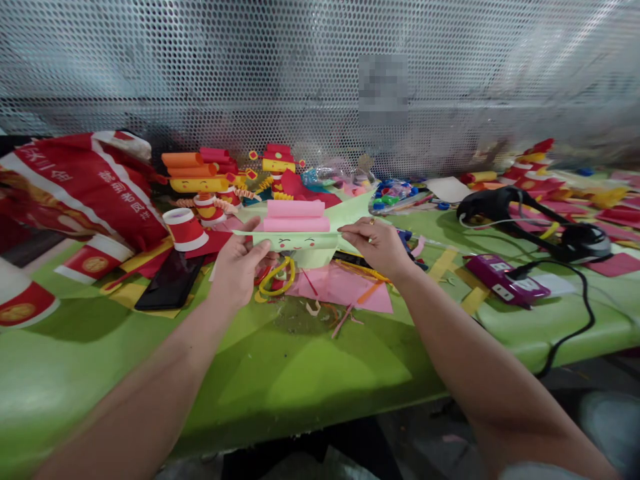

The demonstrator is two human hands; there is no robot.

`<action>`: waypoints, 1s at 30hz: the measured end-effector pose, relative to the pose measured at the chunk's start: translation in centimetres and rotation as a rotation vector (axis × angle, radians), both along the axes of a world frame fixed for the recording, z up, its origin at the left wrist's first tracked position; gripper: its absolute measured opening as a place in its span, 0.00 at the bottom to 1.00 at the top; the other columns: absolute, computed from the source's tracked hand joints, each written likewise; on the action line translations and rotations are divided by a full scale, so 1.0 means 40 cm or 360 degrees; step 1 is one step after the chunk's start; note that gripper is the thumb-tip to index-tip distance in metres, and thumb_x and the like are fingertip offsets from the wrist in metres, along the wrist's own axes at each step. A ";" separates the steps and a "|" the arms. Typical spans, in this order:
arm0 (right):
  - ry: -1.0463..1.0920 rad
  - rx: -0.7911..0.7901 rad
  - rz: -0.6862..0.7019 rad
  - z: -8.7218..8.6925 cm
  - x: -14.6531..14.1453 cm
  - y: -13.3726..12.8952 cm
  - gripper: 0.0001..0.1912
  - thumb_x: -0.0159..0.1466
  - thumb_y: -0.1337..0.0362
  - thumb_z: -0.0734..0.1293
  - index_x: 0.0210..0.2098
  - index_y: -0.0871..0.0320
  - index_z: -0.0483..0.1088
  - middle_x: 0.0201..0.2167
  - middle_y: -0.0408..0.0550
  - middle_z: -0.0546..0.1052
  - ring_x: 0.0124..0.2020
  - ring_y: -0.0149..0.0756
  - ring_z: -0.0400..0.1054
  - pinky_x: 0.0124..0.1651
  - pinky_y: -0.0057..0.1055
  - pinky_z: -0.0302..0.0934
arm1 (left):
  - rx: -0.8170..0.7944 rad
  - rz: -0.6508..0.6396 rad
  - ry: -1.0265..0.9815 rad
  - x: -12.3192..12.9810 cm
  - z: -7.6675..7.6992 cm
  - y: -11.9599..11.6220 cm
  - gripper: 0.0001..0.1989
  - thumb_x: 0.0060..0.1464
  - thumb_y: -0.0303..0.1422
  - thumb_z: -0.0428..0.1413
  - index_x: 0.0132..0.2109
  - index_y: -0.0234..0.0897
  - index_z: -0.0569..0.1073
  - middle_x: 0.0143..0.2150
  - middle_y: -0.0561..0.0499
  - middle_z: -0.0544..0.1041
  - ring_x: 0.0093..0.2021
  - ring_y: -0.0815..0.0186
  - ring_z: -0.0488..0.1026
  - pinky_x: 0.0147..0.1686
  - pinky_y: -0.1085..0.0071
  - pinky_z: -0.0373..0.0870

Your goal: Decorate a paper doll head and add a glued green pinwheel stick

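A pale green paper figure (299,241) with a drawn smiling face is held up in front of me, pink rolled paper (296,215) on top of its face strip. My left hand (243,259) grips the left end of the strip, thumb in front and fingers behind. At the right end, my right hand (373,240) pinches the strip's edge between thumb and fingertips; a ring shows on one finger. Below the figure, a pink paper sheet (345,287) lies on the green table, with a yellow loop (277,277) beside it.
A black phone (169,280), red-and-white paper cups (185,230) and a large red bag (83,190) are at the left. Finished paper figures (197,185) stand behind. At the right are a purple power strip (506,280) with a black cable and a black headset (535,223).
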State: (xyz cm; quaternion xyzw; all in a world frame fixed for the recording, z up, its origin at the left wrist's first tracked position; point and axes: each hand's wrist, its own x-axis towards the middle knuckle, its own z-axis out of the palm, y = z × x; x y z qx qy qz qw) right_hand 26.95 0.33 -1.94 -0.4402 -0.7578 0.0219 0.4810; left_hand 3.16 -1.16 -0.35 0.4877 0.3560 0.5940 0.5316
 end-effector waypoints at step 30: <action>-0.0061 -0.0058 0.0024 0.006 -0.006 -0.008 0.11 0.59 0.63 0.62 0.32 0.55 0.77 0.26 0.47 0.76 0.29 0.35 0.68 0.34 0.32 0.61 | 0.0042 0.0018 -0.0034 0.006 -0.003 -0.001 0.19 0.36 0.29 0.64 0.40 0.36 0.74 0.28 0.54 0.76 0.24 0.72 0.71 0.25 0.76 0.70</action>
